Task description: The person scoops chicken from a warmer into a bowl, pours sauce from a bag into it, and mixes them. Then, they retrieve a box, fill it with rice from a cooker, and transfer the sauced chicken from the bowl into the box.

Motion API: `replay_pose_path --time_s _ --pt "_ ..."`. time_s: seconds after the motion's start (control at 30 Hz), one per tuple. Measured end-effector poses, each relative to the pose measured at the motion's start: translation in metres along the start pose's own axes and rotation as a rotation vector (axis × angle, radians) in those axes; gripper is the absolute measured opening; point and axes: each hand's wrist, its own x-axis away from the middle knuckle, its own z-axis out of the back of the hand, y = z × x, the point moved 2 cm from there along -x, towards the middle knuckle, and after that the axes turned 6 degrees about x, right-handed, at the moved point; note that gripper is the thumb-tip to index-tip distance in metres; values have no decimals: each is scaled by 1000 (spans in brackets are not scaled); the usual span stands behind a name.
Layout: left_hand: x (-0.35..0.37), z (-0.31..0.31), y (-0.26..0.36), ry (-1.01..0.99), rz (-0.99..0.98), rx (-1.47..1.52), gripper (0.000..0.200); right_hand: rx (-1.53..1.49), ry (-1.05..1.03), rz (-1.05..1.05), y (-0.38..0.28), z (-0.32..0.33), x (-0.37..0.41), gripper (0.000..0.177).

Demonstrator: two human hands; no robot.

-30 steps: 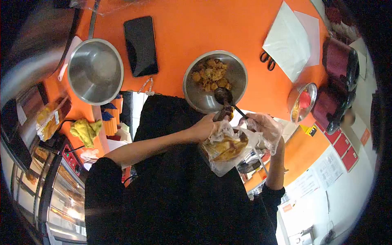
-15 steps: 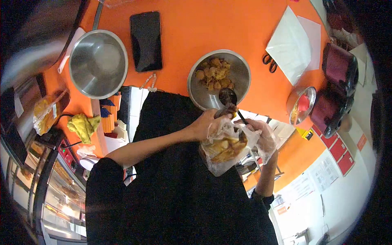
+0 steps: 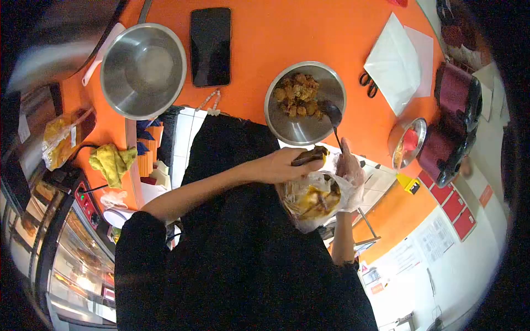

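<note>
A steel bowl [image 3: 301,132] with browned food pieces [image 3: 298,95] stands at the table's front edge. The head of a dark spoon [image 3: 332,113] is inside it, at the right, and its handle runs down to my right hand [image 3: 350,168], which wears a clear plastic glove and is closed on it. Below the bowl, my left hand [image 3: 287,167] is closed round the top of a clear plastic bag [image 3: 313,205] with yellow and brown contents. A dark brown piece [image 3: 310,156] shows at its fingers. The bag hangs between both hands, in front of the black clothing.
On the orange table [image 3: 265,33] lie a phone [image 3: 210,47], an empty steel bowl [image 3: 144,71], white paper [image 3: 393,63] and black-handled scissors [image 3: 368,84]. A small bowl [image 3: 415,151] holds something red. Dark containers [image 3: 457,94] stand at the right, a yellow cloth [image 3: 112,164] at the left.
The spoon's head has moved right and up within the bowl. My right hand has shifted up, and the bag has moved slightly right. The view has shifted a little.
</note>
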Motion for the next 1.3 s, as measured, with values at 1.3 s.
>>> replay_pose_path --time_s 1.3 --pt "-1 4 3 197 144 48 66 -854 -667 -241 10 -5 -8 24"
